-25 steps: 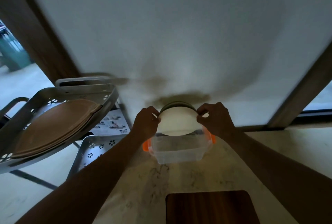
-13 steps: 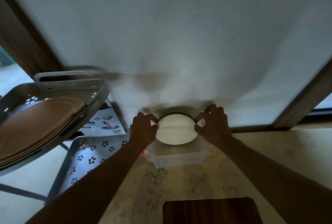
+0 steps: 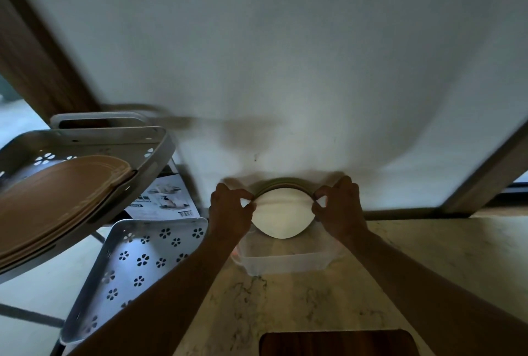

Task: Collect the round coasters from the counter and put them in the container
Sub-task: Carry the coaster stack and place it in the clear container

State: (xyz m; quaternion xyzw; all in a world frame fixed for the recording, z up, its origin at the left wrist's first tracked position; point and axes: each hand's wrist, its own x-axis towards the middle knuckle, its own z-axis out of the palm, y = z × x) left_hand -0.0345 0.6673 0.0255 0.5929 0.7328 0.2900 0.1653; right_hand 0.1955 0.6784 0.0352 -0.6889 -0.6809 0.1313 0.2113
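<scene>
The fingers (image 3: 248,203) of the left hand (image 3: 230,214) are pinched on the left edge of a stack of round coasters (image 3: 283,214), and the fingers (image 3: 317,203) of the right hand (image 3: 341,208) are pinched on its right edge. The stack stands on edge, its pale face turned toward the camera, with a darker rim showing behind the top. It is held over the far part of a clear plastic container (image 3: 281,263); whether its lower edge touches the container cannot be told. The container sits on the marbled tabletop (image 3: 414,255) close to the white wall (image 3: 285,55). A dark wooden board (image 3: 337,344) lies at the near edge. To the left stands a grey tiered rack (image 3: 155,244) with flower-shaped holes, its upper tray carrying brown plates (image 3: 63,198).
</scene>
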